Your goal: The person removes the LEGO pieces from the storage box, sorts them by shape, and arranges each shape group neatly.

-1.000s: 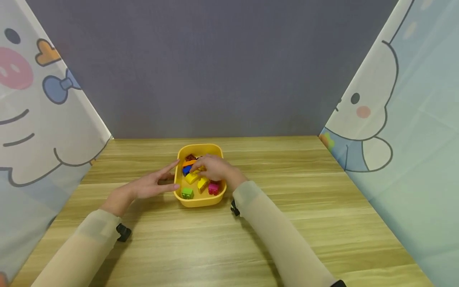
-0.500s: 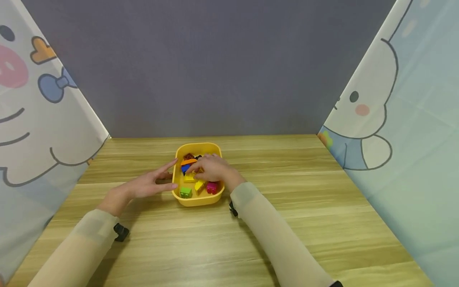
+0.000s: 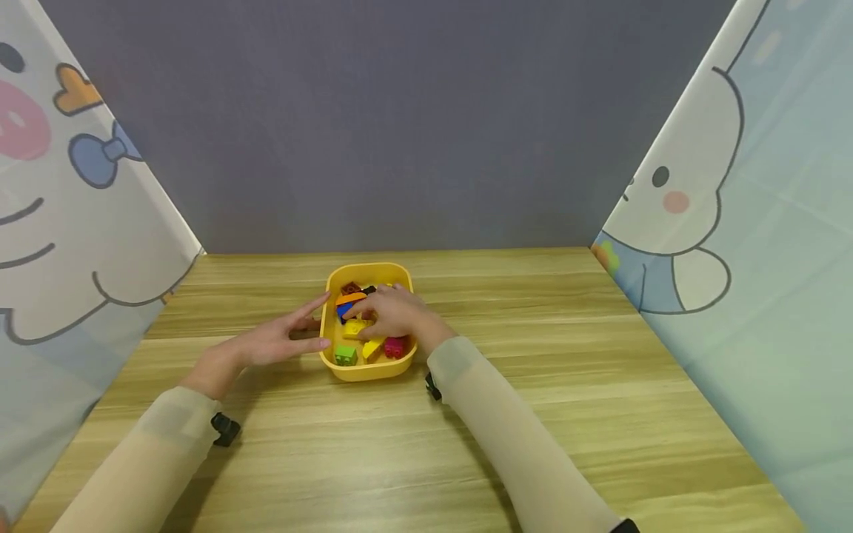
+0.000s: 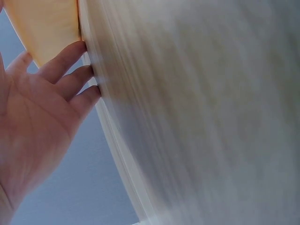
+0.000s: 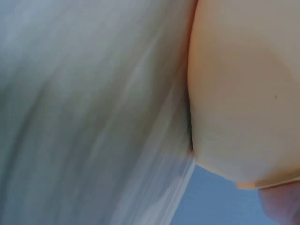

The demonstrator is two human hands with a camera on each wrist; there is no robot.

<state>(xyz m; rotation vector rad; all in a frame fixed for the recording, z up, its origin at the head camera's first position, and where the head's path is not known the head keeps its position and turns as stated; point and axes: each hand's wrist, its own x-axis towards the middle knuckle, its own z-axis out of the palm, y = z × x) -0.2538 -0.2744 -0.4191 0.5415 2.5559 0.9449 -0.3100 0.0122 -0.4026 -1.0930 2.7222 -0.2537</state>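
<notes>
A yellow plastic bin holds several toy building bricks. My left hand is at the bin's left side, thumb and fingers spread and fairly straight, fingertips at its wall. In the left wrist view, the left hand shows its palm beside the bin. My right hand reaches over the right rim, fingers bent down among the bricks. A yellow brick lies between its index finger and thumb; whether they pinch it is unclear. Around it are blue, orange, green and magenta bricks.
The bin stands on a wood-grain table, towards its far side. A dark grey panel rises behind. Cartoon-printed cloth walls flank the table. Black wrist cameras sit under the sleeves.
The right fingers have shifted slightly left and down within the bin. The yellow brick by them has turned from slanted to nearly level. My left hand stays by the bin wall.
</notes>
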